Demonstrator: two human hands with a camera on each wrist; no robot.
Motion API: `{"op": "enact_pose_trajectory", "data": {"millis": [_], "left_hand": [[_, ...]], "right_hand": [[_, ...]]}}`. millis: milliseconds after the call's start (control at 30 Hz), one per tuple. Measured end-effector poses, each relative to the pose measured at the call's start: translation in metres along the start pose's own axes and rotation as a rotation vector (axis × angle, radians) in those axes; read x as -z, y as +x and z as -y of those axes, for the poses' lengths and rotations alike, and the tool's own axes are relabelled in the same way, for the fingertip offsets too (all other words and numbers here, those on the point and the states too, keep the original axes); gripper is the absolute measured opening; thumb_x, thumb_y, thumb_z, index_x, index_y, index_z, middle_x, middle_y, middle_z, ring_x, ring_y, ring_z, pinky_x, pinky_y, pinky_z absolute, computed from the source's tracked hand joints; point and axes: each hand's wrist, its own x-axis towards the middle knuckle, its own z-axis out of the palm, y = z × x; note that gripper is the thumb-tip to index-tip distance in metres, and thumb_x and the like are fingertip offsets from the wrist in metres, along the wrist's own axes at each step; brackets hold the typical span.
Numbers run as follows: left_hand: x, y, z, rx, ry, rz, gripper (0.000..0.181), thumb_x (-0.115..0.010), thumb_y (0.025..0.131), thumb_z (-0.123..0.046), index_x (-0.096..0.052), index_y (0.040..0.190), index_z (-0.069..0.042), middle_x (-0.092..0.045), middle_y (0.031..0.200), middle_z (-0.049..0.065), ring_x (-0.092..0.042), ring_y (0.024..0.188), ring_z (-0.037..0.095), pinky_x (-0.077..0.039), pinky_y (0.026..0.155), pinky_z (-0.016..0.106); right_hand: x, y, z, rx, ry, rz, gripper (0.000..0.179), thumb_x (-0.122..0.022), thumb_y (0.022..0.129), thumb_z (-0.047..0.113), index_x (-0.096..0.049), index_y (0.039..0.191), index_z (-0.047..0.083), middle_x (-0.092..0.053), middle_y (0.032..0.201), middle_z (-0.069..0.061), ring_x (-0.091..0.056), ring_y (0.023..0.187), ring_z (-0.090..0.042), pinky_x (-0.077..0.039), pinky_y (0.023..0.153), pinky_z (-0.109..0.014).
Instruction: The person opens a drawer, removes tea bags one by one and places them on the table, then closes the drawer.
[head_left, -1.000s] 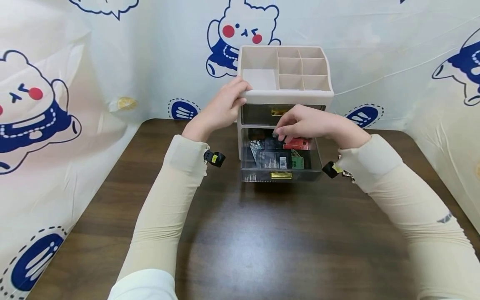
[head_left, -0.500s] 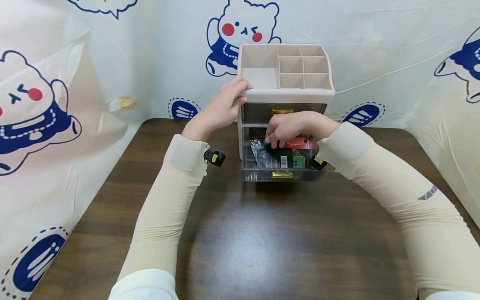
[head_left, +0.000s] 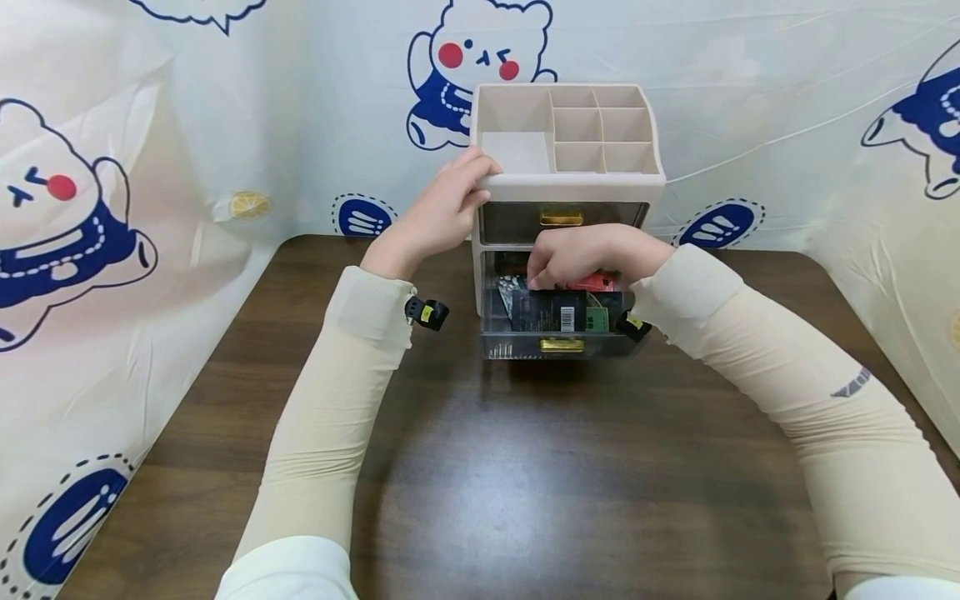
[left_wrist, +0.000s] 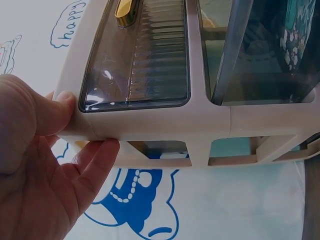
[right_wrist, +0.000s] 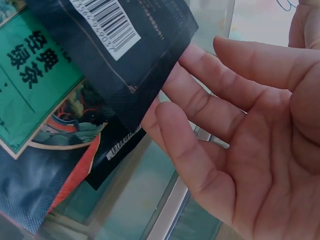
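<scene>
A cream organizer (head_left: 637,188) with clear-fronted drawers stands at the back of the table. My left hand (head_left: 447,208) holds its upper left corner, the thumb on the front frame and the other fingers round the side. The lower drawer (head_left: 517,346) is pulled out and holds several packets. My right hand (head_left: 573,254) reaches into it. A dark packet with a barcode (right_wrist: 145,30) has its edge against my right fingertips (right_wrist: 192,57), while the thumb stands apart from it. A green-labelled packet (right_wrist: 37,95) overlaps it on the left in the right wrist view.
The upper drawer (head_left: 517,223) is closed, with a gold handle above my right hand. Divided compartments (head_left: 577,125) form the organizer's top. A red packet (head_left: 596,283) lies behind the dark one. Printed cloth (head_left: 315,100) hangs behind the brown table (head_left: 480,467).
My right hand has moved left and down into the drawer, and its fingers now meet the dark packet's edge. The left hand has kept its hold on the corner.
</scene>
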Motion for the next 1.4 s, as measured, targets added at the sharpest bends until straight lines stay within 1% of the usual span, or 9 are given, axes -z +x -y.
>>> {"op": "enact_pose_trajectory", "data": {"millis": [233, 400, 567, 767, 967, 1067, 1200, 1300, 1400], "left_hand": [[0.000, 0.000, 0.000, 0.013, 0.009, -0.001, 0.022, -0.044, 0.102, 0.000, -0.056, 0.119, 0.000, -0.052, 0.124, 0.012, -0.047, 0.117, 0.026, -0.041, 0.109, 0.041], [0.001, 0.000, 0.001, 0.010, 0.019, -0.001, 0.022, -0.044, 0.102, 0.000, -0.056, 0.119, 0.000, -0.052, 0.124, 0.012, -0.047, 0.116, 0.027, -0.041, 0.108, 0.042], [-0.001, 0.000, 0.003, -0.008, 0.009, -0.002, 0.021, -0.043, 0.101, 0.001, -0.056, 0.118, 0.001, -0.052, 0.122, 0.013, -0.045, 0.115, 0.028, -0.040, 0.106, 0.042], [-0.001, 0.000, 0.003, -0.013, -0.001, -0.009, 0.021, -0.044, 0.101, 0.001, -0.056, 0.118, 0.001, -0.052, 0.123, 0.013, -0.045, 0.117, 0.028, -0.039, 0.108, 0.042], [-0.001, 0.001, 0.003, -0.006, 0.011, -0.003, 0.022, -0.045, 0.102, -0.001, -0.057, 0.119, 0.000, -0.052, 0.124, 0.012, -0.043, 0.117, 0.028, -0.036, 0.109, 0.043], [-0.002, 0.001, 0.002, -0.009, 0.012, 0.000, 0.021, -0.045, 0.101, -0.001, -0.057, 0.119, 0.000, -0.053, 0.124, 0.012, -0.043, 0.116, 0.028, -0.036, 0.108, 0.043], [-0.002, 0.001, 0.003, -0.010, 0.013, -0.001, 0.021, -0.045, 0.102, -0.001, -0.057, 0.119, 0.000, -0.052, 0.124, 0.012, -0.044, 0.116, 0.028, -0.036, 0.109, 0.043], [-0.002, 0.001, 0.003, -0.013, 0.012, -0.004, 0.020, -0.045, 0.102, -0.001, -0.057, 0.118, 0.000, -0.052, 0.123, 0.012, -0.044, 0.115, 0.028, -0.036, 0.108, 0.043], [-0.002, 0.001, 0.003, -0.012, 0.009, -0.005, 0.020, -0.044, 0.102, -0.001, -0.056, 0.118, 0.001, -0.052, 0.123, 0.012, -0.044, 0.115, 0.028, -0.036, 0.108, 0.043]], "right_hand": [[-0.003, 0.000, 0.001, 0.017, -0.057, -0.048, 0.010, -0.062, 0.094, 0.007, -0.069, 0.086, 0.005, -0.061, 0.083, -0.001, -0.053, 0.080, -0.016, -0.044, 0.077, -0.031], [-0.002, -0.005, 0.000, 0.026, -0.052, -0.095, 0.010, -0.063, 0.094, 0.005, -0.069, 0.086, 0.005, -0.061, 0.081, -0.002, -0.053, 0.077, -0.016, -0.045, 0.076, -0.031], [0.001, -0.011, -0.006, 0.008, 0.046, -0.155, 0.009, -0.061, 0.095, 0.003, -0.068, 0.090, 0.002, -0.059, 0.079, -0.003, -0.052, 0.068, -0.017, -0.045, 0.065, -0.029], [0.007, -0.019, -0.011, -0.041, 0.210, -0.156, 0.009, -0.058, 0.097, 0.006, -0.066, 0.094, 0.003, -0.062, 0.080, -0.004, -0.050, 0.062, -0.015, -0.043, 0.054, -0.026], [0.009, -0.030, -0.017, -0.032, 0.244, -0.185, 0.008, -0.058, 0.098, 0.006, -0.064, 0.097, 0.002, -0.065, 0.086, -0.006, -0.056, 0.074, -0.018, -0.047, 0.059, -0.027], [0.010, -0.039, -0.021, -0.034, 0.289, -0.204, 0.008, -0.058, 0.098, 0.006, -0.064, 0.098, 0.001, -0.065, 0.089, -0.008, -0.059, 0.078, -0.020, -0.054, 0.060, -0.031], [0.013, -0.056, -0.028, -0.046, 0.328, -0.248, 0.009, -0.058, 0.098, 0.007, -0.064, 0.101, 0.001, -0.064, 0.089, -0.006, -0.058, 0.079, -0.019, -0.055, 0.064, -0.033], [0.019, -0.070, -0.037, -0.059, 0.339, -0.286, 0.010, -0.058, 0.099, 0.010, -0.064, 0.103, 0.002, -0.062, 0.087, -0.001, -0.056, 0.078, -0.015, -0.052, 0.068, -0.029], [0.024, -0.085, -0.050, -0.084, 0.380, -0.316, 0.012, -0.058, 0.099, 0.012, -0.064, 0.105, 0.004, -0.063, 0.090, 0.001, -0.058, 0.082, -0.013, -0.054, 0.072, -0.027]]}}
